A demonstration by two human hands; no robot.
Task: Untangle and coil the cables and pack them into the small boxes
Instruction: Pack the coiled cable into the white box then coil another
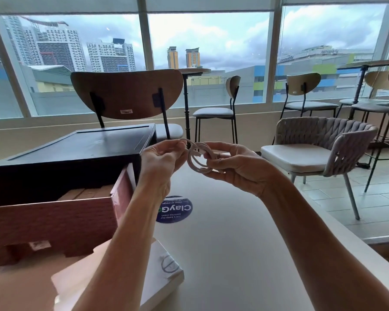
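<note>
- My left hand [160, 161] & right hand [236, 167] are both up above the counter [234, 254], close together, w/ the white cable [197, 163] btwn them.
- Right hand: fingers curled round the coiled part of the cable, holding a few loops stacked as a small ring; thumb on top of the loops.
- Left hand: thumb & fingertips pinched on the loose end of the cable, which arcs over from the top of the ring.
- The cable is off the counter, in no box.
- Reddish-brown box [54, 221] is at my left, open on top, beside my left forearm; brown shapes inside, can't tell what they are.
- Black box [76, 149] is right behind it, lid flat on.
- Small white box [166, 268] sits at the near counter edge, partly under my left forearm, w/ a coil drawing on its top face.
- Round blue sticker [174, 209] lies flat on the counter below my hands, text upside down to me.
- Bkgd: wooden-backed chair [126, 93] behind the black box, woven grey armchair [323, 149] to the right, big windows [209, 41].
</note>
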